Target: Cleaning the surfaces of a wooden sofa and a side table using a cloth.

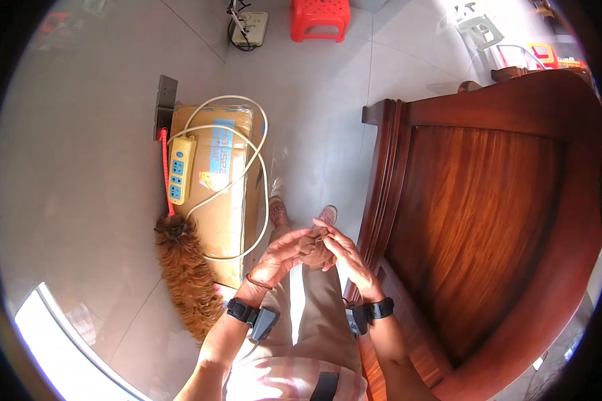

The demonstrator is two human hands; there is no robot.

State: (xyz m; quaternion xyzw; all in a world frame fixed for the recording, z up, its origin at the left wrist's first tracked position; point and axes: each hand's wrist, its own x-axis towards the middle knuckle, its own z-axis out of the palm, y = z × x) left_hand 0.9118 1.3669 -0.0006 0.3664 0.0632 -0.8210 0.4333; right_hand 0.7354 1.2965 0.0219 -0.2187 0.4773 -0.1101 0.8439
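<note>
Both hands meet over the person's lap and hold a lump of brown, clay-like material [316, 253] between them. My left hand [282, 254] supports the lump from its left side, with the fingers reaching to its top. On the other side, the thumb and fingers of my right hand [345, 253] pinch its upper right part. The lump has an uneven, folded top and a rounder underside. Black straps with small grey devices are worn on both wrists. The palms are partly hidden.
A cardboard box [220, 200] stands at left, bearing a yellow power strip [182, 170] and looped cable. Beside it hangs a brown feather duster [188, 280]. A large dark wooden furniture panel [476, 225] fills the right. Farther off are a red plastic stool [320, 20] and a white base [251, 28].
</note>
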